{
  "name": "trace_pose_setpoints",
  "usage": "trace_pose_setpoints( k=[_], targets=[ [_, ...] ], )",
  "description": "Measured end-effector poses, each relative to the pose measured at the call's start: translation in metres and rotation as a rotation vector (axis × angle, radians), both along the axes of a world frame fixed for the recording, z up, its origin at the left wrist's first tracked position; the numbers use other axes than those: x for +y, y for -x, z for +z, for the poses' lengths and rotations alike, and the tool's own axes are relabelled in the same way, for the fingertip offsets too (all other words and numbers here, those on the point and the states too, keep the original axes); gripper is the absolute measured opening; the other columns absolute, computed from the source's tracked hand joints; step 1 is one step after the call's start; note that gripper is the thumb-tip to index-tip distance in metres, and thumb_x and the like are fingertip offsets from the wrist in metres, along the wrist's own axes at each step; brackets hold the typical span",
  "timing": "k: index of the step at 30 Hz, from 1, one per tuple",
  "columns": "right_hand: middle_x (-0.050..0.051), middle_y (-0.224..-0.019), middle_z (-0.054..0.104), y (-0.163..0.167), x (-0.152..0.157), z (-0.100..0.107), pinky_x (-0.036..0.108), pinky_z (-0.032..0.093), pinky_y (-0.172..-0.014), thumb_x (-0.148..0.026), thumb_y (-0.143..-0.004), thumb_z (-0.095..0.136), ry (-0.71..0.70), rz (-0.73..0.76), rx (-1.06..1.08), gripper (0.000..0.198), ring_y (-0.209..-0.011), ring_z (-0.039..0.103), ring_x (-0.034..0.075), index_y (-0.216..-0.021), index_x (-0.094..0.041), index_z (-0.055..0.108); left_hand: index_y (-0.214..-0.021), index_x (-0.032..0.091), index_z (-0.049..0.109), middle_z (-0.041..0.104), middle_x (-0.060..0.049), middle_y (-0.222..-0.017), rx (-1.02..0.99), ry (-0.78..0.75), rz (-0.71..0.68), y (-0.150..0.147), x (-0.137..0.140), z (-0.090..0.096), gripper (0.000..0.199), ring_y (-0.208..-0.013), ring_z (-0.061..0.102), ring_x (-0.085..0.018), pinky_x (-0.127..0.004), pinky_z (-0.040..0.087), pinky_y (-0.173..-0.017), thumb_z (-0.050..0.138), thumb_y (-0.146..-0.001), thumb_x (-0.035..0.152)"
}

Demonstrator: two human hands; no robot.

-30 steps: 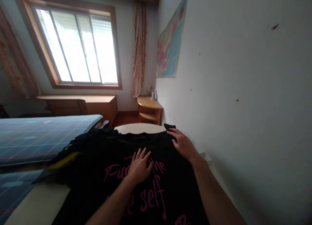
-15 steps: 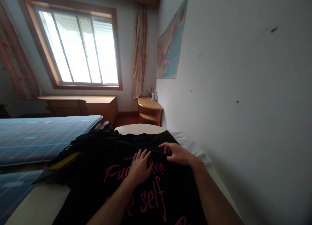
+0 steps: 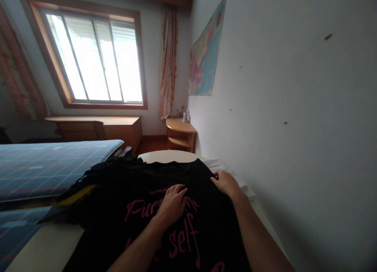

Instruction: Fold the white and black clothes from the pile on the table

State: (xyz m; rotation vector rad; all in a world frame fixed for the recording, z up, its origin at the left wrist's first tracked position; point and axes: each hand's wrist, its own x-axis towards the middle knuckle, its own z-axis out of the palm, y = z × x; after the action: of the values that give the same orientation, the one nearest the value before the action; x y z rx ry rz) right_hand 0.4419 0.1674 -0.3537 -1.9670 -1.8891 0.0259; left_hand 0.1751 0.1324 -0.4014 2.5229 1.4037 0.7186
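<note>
A black T-shirt (image 3: pixel 141 232) with pink lettering lies spread face up in front of me, its neckline at the far side. My left hand (image 3: pixel 173 203) rests on the printed chest, fingers slightly bent and the thumb apart from them. At the shirt's right shoulder edge, my right hand (image 3: pixel 226 184) pinches the black fabric between thumb and fingers. The lower part of the shirt runs out of view beneath my forearms.
Under the shirt is a pale table (image 3: pixel 167 156) with a rounded far end. More dark clothing (image 3: pixel 97 173) is bunched at the left, with a yellow piece (image 3: pixel 78 195). A blue plaid mattress (image 3: pixel 59 162) stands left; white cloth (image 3: pixel 215 165) lies along the wall.
My right hand has moved right to the shirt's shoulder edge and closed on it. My left hand stays on the print, its fingers now closer together and more bent.
</note>
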Motion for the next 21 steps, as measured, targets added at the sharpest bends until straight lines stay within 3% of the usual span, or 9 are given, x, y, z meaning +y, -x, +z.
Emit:
trace_pose_setpoints(
  k=[4,8,13,17,21],
  targets=[
    [0.014,-0.096,0.074,0.001,0.004,-0.005,0.033,0.048,-0.080,-0.035,-0.091,0.056,0.057,-0.097,0.021,0.025,-0.092,0.069,0.026,-0.098,-0.016,0.071,-0.134,0.018,0.059,0.055,-0.008,-0.142,-0.012,-0.020,0.031,0.000,0.002,-0.002,0.043,-0.130,0.051,-0.023,-0.039,0.037,-0.114,0.042,-0.095,0.019],
    [0.011,-0.100,0.074,0.001,0.008,-0.003,0.030,0.048,-0.079,-0.039,-0.095,0.050,0.082,-0.104,0.072,0.030,-0.095,0.069,0.024,-0.106,-0.018,0.069,-0.134,0.016,0.059,0.055,-0.009,-0.140,-0.035,-0.038,0.075,0.000,0.003,-0.002,0.043,-0.129,0.052,-0.023,-0.038,0.038,-0.113,0.042,-0.094,0.015],
    [0.011,-0.092,0.075,-0.008,0.006,0.005,0.030,0.048,-0.077,-0.036,-0.099,0.041,0.161,-0.019,0.127,0.039,-0.090,0.069,0.023,-0.086,-0.017,0.074,-0.125,0.018,0.064,0.062,-0.008,-0.132,-0.114,-0.022,0.175,0.000,0.007,-0.004,0.039,-0.121,0.057,-0.022,-0.037,0.041,-0.109,0.042,-0.093,0.015],
    [0.010,-0.087,0.075,-0.019,-0.006,0.019,0.029,0.049,-0.074,-0.037,-0.090,0.059,0.270,0.065,0.196,0.028,-0.083,0.069,0.022,-0.089,-0.015,0.074,-0.130,0.017,0.062,0.060,-0.009,-0.135,-0.098,-0.002,0.166,0.000,0.007,-0.007,0.040,-0.126,0.053,-0.025,-0.040,0.039,-0.112,0.047,-0.092,0.018],
    [0.007,-0.089,0.073,-0.026,-0.020,0.034,0.027,0.049,-0.068,-0.042,-0.072,0.078,0.485,0.096,0.288,0.046,-0.079,0.067,0.020,-0.107,-0.013,0.069,-0.134,0.022,0.060,0.059,-0.008,-0.137,-0.069,-0.006,0.139,0.001,0.004,-0.008,0.043,-0.130,0.049,-0.027,-0.045,0.038,-0.112,0.050,-0.093,0.020]
  ],
)
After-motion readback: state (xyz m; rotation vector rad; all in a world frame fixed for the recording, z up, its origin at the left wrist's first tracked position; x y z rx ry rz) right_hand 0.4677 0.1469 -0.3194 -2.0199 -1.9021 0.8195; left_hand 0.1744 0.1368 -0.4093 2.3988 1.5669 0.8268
